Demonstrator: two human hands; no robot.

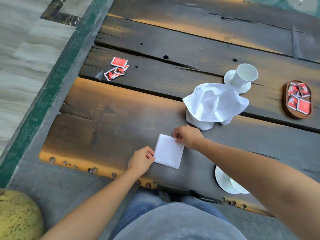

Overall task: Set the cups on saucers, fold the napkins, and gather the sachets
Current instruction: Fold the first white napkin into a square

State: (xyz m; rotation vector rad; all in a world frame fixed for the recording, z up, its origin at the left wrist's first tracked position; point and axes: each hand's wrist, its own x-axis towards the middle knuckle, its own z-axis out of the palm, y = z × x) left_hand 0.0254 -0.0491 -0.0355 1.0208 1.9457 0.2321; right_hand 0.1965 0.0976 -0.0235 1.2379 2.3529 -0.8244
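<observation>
A white napkin folded into a small square (168,151) lies flat near the table's front edge. My left hand (141,161) pinches its left corner and my right hand (187,136) pinches its top right corner. Behind it sits a crumpled white napkin (216,104). A white cup (245,74) stands on a saucer (227,77) further back. Three red sachets (117,68) lie loose at the back left. A wooden tray (285,101) at the right holds several red sachets (298,98). Another saucer (223,181) shows under my right forearm, its contents hidden.
The table is dark rough planks (107,129) with gaps and holes. Its left edge borders a grey and green floor strip (57,80). A yellow-green rounded object (17,217) sits at the bottom left. My lap is against the front edge.
</observation>
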